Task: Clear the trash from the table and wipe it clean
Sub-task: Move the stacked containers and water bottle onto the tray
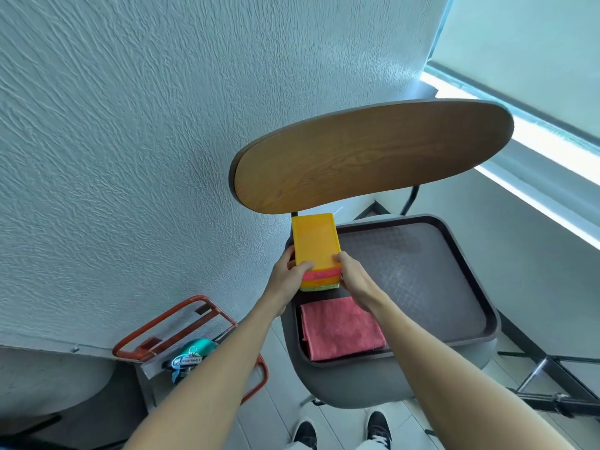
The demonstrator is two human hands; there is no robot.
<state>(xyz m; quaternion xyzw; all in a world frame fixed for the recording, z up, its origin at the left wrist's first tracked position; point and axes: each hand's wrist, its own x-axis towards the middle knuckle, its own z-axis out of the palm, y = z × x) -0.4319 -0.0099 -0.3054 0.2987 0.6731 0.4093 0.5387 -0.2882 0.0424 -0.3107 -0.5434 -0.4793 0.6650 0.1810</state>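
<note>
A stack of coloured trays (316,248), yellow on top with pink, orange and green edges below, hovers over the far left corner of a dark grey serving tray (431,274). My left hand (287,277) grips the stack's near left corner and my right hand (354,277) grips its near right corner. A folded pink cloth (341,329) lies in the serving tray's near left part, just below my hands.
The serving tray rests on the seat of a grey chair (357,381) with a wooden backrest (370,154). A red metal rack (181,326) with a teal object and keys (191,355) stands at the left. A textured white wall is behind; black metal legs at right.
</note>
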